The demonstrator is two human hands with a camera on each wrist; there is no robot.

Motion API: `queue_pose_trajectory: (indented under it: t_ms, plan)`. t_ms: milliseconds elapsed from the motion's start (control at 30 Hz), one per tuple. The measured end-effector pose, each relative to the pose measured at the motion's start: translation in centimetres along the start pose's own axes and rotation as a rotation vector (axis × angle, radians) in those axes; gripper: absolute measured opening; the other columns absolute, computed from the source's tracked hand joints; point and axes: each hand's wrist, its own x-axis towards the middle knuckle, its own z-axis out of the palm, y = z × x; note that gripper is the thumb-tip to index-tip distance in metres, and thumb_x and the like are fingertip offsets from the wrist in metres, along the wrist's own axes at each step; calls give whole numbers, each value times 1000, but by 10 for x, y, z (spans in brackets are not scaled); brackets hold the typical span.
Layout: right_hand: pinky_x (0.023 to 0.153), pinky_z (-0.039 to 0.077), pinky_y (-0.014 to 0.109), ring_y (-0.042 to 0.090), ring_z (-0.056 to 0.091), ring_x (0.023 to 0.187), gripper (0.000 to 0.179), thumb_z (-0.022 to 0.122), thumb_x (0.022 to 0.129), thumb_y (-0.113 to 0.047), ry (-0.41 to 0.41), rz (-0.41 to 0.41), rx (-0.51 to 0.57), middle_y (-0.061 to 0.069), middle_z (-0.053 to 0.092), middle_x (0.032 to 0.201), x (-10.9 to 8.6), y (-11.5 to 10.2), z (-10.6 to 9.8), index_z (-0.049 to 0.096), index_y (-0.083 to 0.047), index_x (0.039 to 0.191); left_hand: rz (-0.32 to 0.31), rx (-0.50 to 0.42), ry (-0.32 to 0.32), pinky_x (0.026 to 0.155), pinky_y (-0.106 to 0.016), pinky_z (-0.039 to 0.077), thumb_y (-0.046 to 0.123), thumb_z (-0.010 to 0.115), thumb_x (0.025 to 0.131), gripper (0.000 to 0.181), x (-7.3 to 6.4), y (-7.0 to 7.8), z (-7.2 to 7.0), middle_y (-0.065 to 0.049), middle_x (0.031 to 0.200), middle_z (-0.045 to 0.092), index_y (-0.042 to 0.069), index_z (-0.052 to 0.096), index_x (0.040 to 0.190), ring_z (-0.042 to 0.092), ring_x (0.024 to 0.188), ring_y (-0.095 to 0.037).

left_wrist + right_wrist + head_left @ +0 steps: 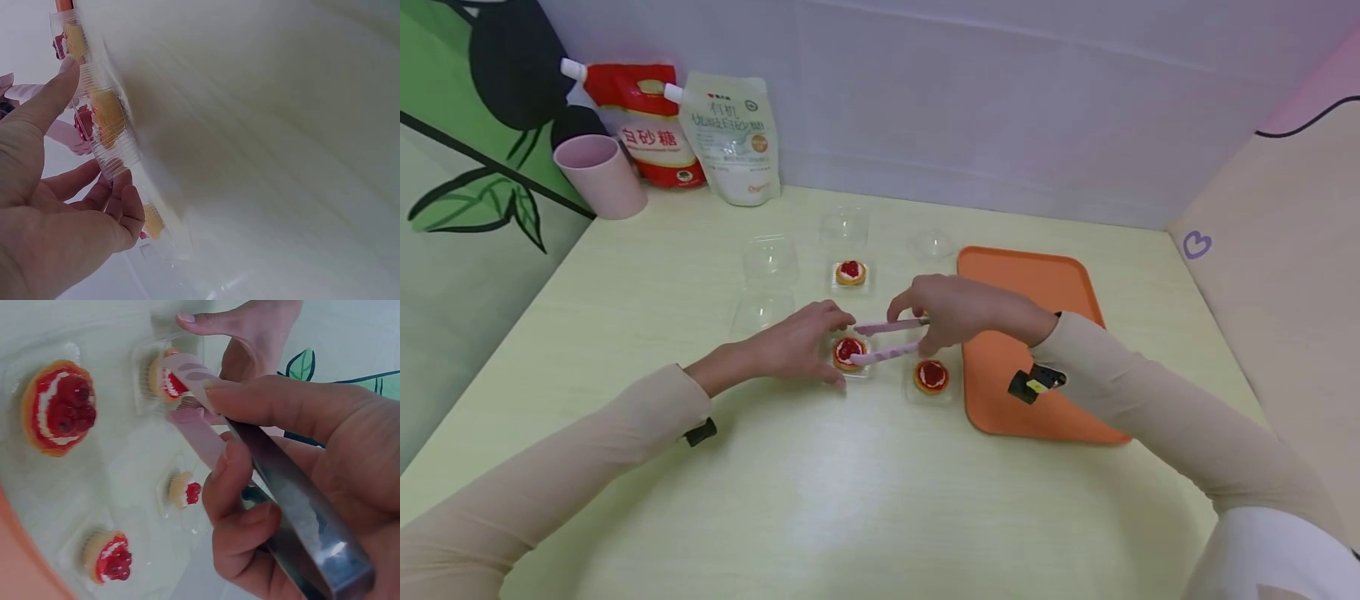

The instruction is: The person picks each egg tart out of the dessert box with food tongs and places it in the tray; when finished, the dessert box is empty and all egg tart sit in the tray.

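Note:
My right hand (951,310) holds steel tongs (300,512) with pink, striped tips. The tips stand apart over a small tart (847,350) with red fruit and white cream. This tart sits in a clear plastic box (125,156). The left hand (790,343) reaches around the box, thumb on the near side and curled fingers at the other edge, and appears to grip it. To the right lies another boxed tart (932,377), and farther back sits a third tart (851,272). One more tart (109,557) shows in the right wrist view, mostly hidden behind the right hand in the head view.
An orange tray (1037,408) lies at the right, under the right forearm. Clear plastic lids (771,260) stand raised behind and left of the tarts. At the back left are a pink cup (601,179), a red sugar bag (658,133) and a pale sugar bag (733,137).

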Motion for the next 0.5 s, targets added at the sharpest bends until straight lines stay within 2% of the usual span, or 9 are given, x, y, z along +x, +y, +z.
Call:
queue_pose_trajectory:
  t_ms: [300, 433, 500]
  plan:
    - [74, 52, 32, 23, 56, 103, 52, 83, 81, -14, -42, 49, -83, 8, 66, 120, 9, -15, -5, 66, -17, 130, 27, -14, 12, 101, -46, 47, 32, 92, 69, 83, 1, -1, 1, -15, 122, 58, -4, 54, 133, 53, 116, -31]
    - [70, 53, 31, 23, 57, 100, 51, 80, 81, -13, -48, 46, -107, 7, 66, 121, 14, -19, -7, 66, -16, 130, 19, -24, 14, 100, -44, 47, 32, 93, 68, 83, 2, 0, 1, -14, 122, 59, -4, 55, 132, 53, 114, -29]
    - [65, 54, 29, 22, 60, 93, 51, 79, 82, -13, -58, 52, -111, 6, 65, 123, 16, -22, -9, 65, -16, 131, 17, -24, 13, 100, -44, 47, 32, 93, 67, 83, 3, 0, 1, -14, 122, 58, -4, 55, 132, 53, 114, -28]
